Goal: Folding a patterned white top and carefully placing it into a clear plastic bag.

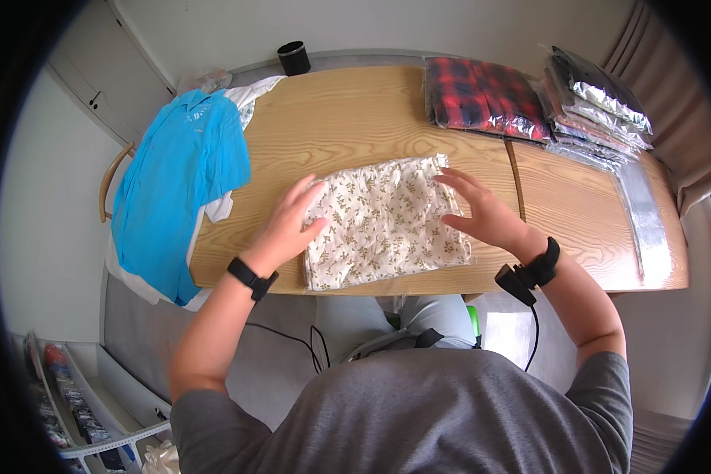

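Note:
In front of me on the wooden table lies a folded cream garment with a small olive floral print (383, 225), inside what looks like a clear plastic bag. My left hand (288, 220) is at its left edge, fingers spread and thumb over the fabric. At the opposite edge is my right hand (482, 212), thumb and fingers apart, with the fingertips over the garment's border. Neither hand grips it; whether the fingertips touch it is hard to tell.
A bright blue shirt (178, 182) with white clothing under it drapes over the table's left end. At the far right are a bagged red-and-black plaid shirt (486, 99), a stack of bagged garments (596, 110) and flat clear bags (644, 221). A black bin (294, 58) stands behind the table.

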A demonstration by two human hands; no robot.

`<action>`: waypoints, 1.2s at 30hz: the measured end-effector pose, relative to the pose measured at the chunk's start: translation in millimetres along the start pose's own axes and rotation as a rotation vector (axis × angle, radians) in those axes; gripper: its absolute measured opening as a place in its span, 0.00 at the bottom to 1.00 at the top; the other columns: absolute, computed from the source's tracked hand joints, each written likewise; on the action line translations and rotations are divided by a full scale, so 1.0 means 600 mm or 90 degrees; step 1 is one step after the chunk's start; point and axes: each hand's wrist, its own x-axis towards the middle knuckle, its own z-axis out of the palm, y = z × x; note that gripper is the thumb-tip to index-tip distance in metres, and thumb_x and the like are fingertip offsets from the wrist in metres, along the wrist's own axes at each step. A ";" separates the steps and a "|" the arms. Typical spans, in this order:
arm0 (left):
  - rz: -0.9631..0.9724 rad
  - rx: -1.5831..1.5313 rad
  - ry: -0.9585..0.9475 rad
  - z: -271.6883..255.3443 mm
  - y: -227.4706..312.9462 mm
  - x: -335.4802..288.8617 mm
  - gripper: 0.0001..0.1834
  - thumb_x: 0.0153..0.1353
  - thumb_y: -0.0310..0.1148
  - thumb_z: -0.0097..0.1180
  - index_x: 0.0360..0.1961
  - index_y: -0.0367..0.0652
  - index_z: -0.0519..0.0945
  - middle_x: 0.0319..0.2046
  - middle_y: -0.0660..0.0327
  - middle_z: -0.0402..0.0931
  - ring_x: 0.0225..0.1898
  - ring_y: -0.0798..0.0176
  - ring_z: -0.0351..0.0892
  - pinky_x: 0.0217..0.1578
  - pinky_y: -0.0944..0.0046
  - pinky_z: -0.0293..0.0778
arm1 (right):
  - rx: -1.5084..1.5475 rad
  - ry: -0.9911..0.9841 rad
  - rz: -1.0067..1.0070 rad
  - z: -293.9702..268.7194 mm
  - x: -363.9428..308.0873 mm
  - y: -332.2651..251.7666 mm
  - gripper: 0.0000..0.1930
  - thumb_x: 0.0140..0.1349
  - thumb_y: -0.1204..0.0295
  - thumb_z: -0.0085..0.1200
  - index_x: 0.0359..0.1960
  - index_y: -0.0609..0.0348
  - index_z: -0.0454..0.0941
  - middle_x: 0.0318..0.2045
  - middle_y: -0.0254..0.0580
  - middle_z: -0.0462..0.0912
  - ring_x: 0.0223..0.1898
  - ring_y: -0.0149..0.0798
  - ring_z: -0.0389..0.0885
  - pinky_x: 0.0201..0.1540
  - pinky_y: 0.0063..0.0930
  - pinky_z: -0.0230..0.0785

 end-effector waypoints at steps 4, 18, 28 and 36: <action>-0.405 -0.229 0.135 0.009 -0.034 -0.058 0.33 0.57 0.45 0.62 0.57 0.34 0.68 0.45 0.51 0.75 0.44 0.60 0.76 0.43 0.62 0.74 | 0.249 0.136 0.339 0.002 -0.033 0.078 0.28 0.53 0.68 0.64 0.55 0.64 0.70 0.44 0.48 0.78 0.46 0.39 0.75 0.50 0.30 0.68; -0.442 -0.443 0.076 0.047 -0.001 -0.041 0.14 0.51 0.28 0.66 0.36 0.33 0.76 0.31 0.61 0.78 0.32 0.68 0.76 0.34 0.66 0.73 | 0.408 0.056 0.490 0.021 0.010 0.036 0.09 0.49 0.70 0.65 0.23 0.61 0.78 0.20 0.34 0.76 0.22 0.30 0.72 0.25 0.26 0.64; -0.216 -0.676 0.062 0.116 -0.045 -0.111 0.22 0.55 0.18 0.56 0.50 0.33 0.65 0.44 0.55 0.76 0.44 0.65 0.76 0.47 0.64 0.71 | 0.342 0.304 0.450 0.173 -0.042 0.005 0.15 0.59 0.68 0.57 0.43 0.65 0.70 0.31 0.44 0.79 0.29 0.36 0.78 0.30 0.31 0.71; -0.088 -0.653 0.209 0.142 -0.071 -0.100 0.20 0.59 0.20 0.54 0.52 0.33 0.64 0.44 0.55 0.75 0.44 0.67 0.75 0.46 0.65 0.73 | 0.393 0.462 0.263 0.194 -0.035 0.010 0.18 0.62 0.68 0.56 0.49 0.65 0.69 0.35 0.42 0.80 0.31 0.30 0.78 0.32 0.27 0.73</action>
